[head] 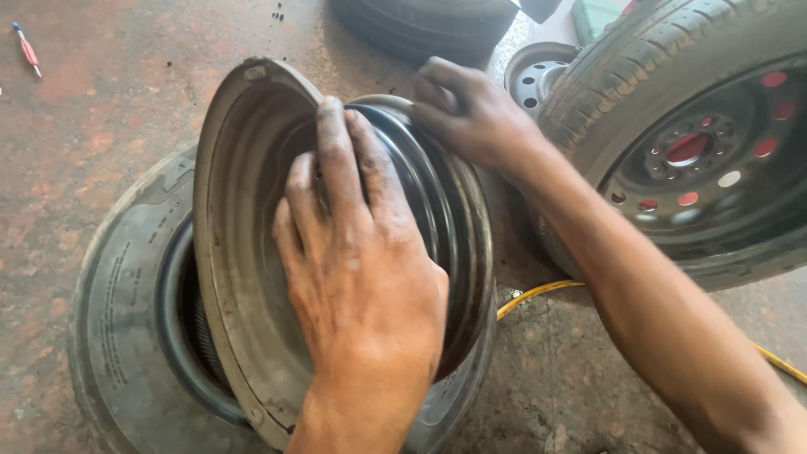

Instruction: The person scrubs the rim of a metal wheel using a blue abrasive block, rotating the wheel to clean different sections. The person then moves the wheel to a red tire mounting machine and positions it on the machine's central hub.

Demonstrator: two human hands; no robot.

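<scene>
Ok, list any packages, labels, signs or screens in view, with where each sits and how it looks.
Green box: top edge, right of centre, behind the upright wheel; flat green rectangle, mostly cut off, so it may or may not be a package.
Raised moulded markings: left sidewall of the flat-lying tyre; grey, curved band.
No signs or screens.
</scene>
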